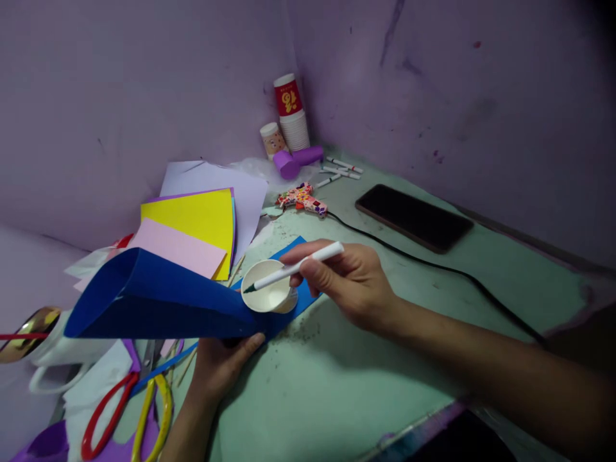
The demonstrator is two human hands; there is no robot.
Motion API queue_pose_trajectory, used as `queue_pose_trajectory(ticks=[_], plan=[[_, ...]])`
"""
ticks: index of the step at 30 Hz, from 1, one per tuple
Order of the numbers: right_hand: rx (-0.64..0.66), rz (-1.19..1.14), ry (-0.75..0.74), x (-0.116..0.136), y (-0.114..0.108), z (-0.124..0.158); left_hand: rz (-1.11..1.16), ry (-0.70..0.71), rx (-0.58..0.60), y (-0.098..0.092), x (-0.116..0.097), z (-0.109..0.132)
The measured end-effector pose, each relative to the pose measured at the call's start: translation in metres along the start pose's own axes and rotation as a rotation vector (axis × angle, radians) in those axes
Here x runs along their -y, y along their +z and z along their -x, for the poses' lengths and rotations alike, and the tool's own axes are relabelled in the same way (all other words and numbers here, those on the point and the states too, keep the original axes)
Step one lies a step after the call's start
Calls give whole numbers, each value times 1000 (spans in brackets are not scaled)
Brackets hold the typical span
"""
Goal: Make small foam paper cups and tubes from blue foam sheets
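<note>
My right hand (pixel 353 282) pinches a white marker (pixel 298 266), its dark tip pointing down and left over the rim of a white paper cup (pixel 272 301). The cup tilts with its mouth toward me, against a sheet of blue paper (pixel 163 295) that curls into a wide loop on the left. My left hand (pixel 226 366) grips this blue paper from below beside the cup; the thumb shows and most fingers are hidden behind the paper. A flat blue strip (pixel 310 292) lies beneath the cup.
A patterned glue gun (pixel 303 199) trails a black cord past a phone (pixel 414 217). Several markers (pixel 342 168), purple pieces (pixel 289 165) and stacked paper cups (pixel 293 122) stand behind. Colored sheets (pixel 192 221), scissors with red and yellow handles (pixel 108 417) and a white cup (pixel 67 350) are left.
</note>
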State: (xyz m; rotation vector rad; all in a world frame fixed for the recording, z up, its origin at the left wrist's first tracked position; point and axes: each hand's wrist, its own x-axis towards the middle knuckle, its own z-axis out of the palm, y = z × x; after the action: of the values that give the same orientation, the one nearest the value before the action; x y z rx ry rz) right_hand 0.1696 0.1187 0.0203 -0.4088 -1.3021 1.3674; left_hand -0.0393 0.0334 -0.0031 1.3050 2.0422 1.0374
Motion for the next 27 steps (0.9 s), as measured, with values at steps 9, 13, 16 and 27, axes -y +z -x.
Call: queue_pose_trajectory(ticks=[9,13,16,27], plan=[[34,162,-97,-6,6,0,19,41,16,1,3,0],[44,203,-110,-8,8,0,37,32,44,1,3,0],[46,213,-113,-11,9,-1,40,23,42,2,2,1],[61,274,-134,-12,9,0,22,-33,40,1,-1,1]])
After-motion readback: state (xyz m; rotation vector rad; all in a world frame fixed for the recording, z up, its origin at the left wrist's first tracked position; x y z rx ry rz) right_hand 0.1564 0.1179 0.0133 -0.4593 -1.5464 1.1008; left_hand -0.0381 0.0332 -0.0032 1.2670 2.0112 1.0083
